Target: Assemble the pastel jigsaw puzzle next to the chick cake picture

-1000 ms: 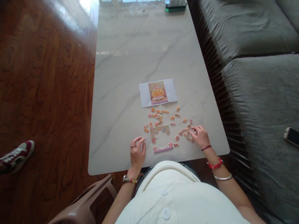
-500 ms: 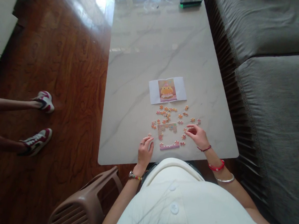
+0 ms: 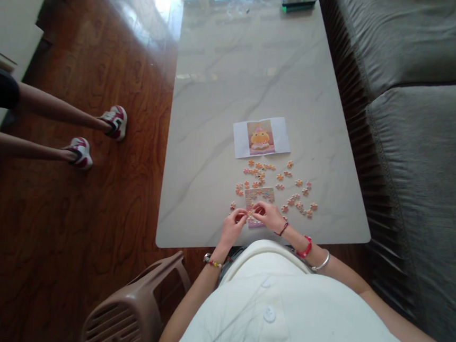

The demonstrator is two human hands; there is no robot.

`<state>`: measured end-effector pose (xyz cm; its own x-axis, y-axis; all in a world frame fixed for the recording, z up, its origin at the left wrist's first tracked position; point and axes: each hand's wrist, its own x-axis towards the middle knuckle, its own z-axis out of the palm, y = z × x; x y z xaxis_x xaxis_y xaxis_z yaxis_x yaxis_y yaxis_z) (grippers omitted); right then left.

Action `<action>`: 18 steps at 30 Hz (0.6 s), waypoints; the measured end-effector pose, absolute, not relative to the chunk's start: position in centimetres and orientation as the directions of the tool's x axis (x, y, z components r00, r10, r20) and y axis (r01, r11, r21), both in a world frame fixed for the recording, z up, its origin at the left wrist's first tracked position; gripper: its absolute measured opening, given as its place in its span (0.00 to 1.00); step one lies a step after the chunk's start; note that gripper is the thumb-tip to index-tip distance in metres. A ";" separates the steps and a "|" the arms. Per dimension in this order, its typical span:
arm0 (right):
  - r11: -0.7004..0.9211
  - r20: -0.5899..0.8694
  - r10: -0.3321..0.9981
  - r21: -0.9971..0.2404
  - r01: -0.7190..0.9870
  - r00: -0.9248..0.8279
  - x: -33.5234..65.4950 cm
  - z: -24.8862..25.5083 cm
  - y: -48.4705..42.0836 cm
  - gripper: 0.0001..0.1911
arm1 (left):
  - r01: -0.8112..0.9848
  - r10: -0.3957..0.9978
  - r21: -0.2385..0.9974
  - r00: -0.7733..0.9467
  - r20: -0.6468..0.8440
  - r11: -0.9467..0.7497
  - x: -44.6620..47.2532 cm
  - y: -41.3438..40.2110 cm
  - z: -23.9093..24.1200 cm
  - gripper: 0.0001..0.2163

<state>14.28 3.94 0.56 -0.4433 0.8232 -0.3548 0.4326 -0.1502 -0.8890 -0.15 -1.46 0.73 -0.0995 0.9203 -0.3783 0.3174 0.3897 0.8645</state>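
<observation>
Premises: a home living room. A grey cushioned sofa [image 3: 415, 129] runs along the right of a low marble-topped bench [image 3: 227, 86]. A glossy wood-grain floor [image 3: 89, 207] lies to the left, with a pale cabinet [image 3: 13, 24] at its far edge. A brown plastic stool [image 3: 128, 311] stands at the near end. Jigsaw pieces [image 3: 297, 201] lie scattered on the bench.

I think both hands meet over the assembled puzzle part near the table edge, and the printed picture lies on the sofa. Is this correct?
Not quite. The head view shows the printed picture lying on the marble table, beyond the loose pieces, not on the sofa. The rest holds: the left hand and right hand meet over the assembled puzzle part.
</observation>
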 end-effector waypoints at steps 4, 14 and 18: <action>0.099 -0.221 0.794 -0.872 0.479 -0.567 14.4 -0.2 3.9 0.07 | 0.446 0.913 0.811 -0.036 -0.406 0.378 -0.6 -1.1 0.4 0.06; 0.233 -0.201 0.810 -0.751 0.618 -0.550 14.4 -1.6 3.5 0.06 | 0.617 0.918 0.695 -0.128 -0.375 0.369 0.2 -1.0 -0.5 0.03; 0.267 -0.210 0.805 -0.708 0.654 -0.555 14.4 -1.7 3.4 0.06 | 0.662 0.924 0.663 -0.129 -0.359 0.350 0.6 -1.0 -0.6 0.03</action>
<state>14.41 3.45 -1.66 -0.5553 0.8047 -0.2098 0.6538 0.2666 -0.7082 0.56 -1.04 -0.60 -0.1291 0.9245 -0.3587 0.6616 0.3497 0.6633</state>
